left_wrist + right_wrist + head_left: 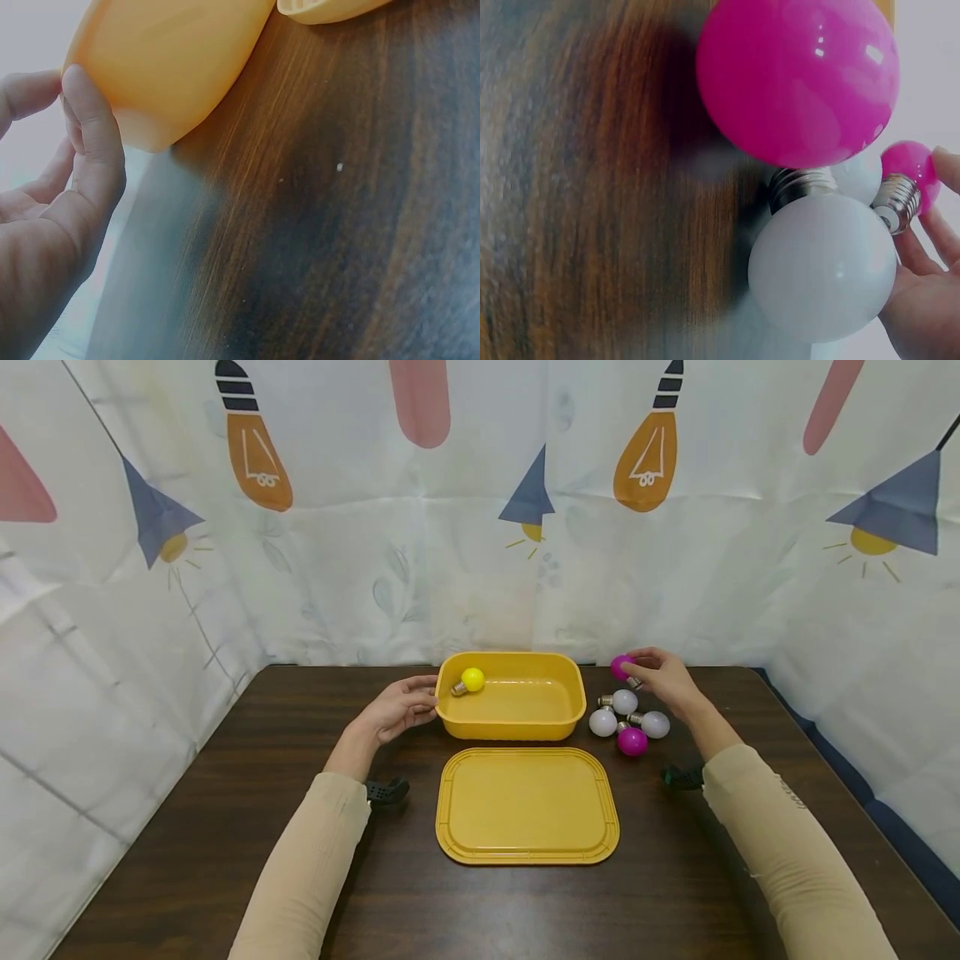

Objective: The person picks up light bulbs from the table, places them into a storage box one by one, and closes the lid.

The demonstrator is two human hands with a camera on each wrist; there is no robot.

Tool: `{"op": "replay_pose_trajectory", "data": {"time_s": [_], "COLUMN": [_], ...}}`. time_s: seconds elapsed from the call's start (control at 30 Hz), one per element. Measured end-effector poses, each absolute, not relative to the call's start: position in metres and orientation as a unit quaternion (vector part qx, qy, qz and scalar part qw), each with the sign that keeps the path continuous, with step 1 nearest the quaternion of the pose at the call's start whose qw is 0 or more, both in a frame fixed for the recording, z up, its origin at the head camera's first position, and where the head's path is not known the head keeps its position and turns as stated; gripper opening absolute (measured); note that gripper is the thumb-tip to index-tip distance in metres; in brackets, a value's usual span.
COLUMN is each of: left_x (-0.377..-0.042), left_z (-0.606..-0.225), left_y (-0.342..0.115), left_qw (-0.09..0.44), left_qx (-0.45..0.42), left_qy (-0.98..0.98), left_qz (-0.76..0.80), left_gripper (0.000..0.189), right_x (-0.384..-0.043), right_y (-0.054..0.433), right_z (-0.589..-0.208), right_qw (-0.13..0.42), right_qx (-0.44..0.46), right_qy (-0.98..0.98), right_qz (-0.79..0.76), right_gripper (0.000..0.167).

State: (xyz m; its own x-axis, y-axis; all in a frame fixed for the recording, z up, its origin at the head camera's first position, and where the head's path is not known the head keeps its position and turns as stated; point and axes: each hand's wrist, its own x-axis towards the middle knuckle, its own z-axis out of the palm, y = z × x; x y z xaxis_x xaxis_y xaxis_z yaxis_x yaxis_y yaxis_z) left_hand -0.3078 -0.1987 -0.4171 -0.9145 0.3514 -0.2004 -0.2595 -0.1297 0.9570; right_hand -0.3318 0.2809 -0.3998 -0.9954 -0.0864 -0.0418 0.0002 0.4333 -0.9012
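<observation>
At the back right of the table, my right hand (663,678) pinches a magenta light bulb (622,667) by its round globe, the metal screw base sticking out. Below that hand lie three white light bulbs (656,724) and another magenta light bulb (632,742), close together. My left hand (399,708) is at the left end of a yellow plastic box (510,729), its thumb and a finger pinching the rim in the left wrist view. Inside the box, on its left side, lies a yellow light bulb (472,679), base pointing lower left.
A flat yellow lid (527,806) lies on the dark wooden table (525,910) just in front of the box. Behind the table hangs a patterned white curtain (465,577), close to the back edge. Dark bands sit at both wrists.
</observation>
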Motion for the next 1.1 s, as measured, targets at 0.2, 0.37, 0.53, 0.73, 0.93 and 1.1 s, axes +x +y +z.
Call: {"op": "replay_pose_trajectory", "data": {"time_s": [0.2, 0.37, 0.53, 0.73, 0.93, 1.1], "left_x": [-0.309, -0.309, -0.309, -0.309, -0.309, -0.309], "left_z": [-0.418, -0.418, -0.418, -0.419, -0.418, -0.416], "left_y": [-0.199, -0.200, -0.201, -0.203, -0.203, -0.202], "left_qw": [0.203, 0.205, 0.208, 0.211, 0.205, 0.202], "left_qx": [0.038, 0.035, 0.032, 0.031, 0.040, 0.045], "left_qy": [0.627, 0.630, 0.626, 0.625, 0.637, 0.640], "left_qz": [0.751, 0.748, 0.751, 0.751, 0.742, 0.740], "left_gripper": [0.060, 0.060, 0.060, 0.061, 0.061, 0.060], "right_x": [-0.331, -0.329, -0.328, -0.327, -0.325, -0.324], "right_y": [0.279, 0.276, 0.275, 0.271, 0.266, 0.264], "right_z": [-0.399, -0.397, -0.394, -0.391, -0.387, -0.383], "right_qw": [0.042, 0.039, 0.031, 0.027, 0.023, 0.022], "right_qx": [-0.028, -0.031, -0.037, -0.047, -0.064, -0.072], "right_qy": [0.846, 0.848, 0.849, 0.849, 0.849, 0.849], "right_qz": [-0.530, -0.527, -0.527, -0.526, -0.524, -0.523], "right_gripper": [0.066, 0.065, 0.064, 0.066, 0.063, 0.063]}}
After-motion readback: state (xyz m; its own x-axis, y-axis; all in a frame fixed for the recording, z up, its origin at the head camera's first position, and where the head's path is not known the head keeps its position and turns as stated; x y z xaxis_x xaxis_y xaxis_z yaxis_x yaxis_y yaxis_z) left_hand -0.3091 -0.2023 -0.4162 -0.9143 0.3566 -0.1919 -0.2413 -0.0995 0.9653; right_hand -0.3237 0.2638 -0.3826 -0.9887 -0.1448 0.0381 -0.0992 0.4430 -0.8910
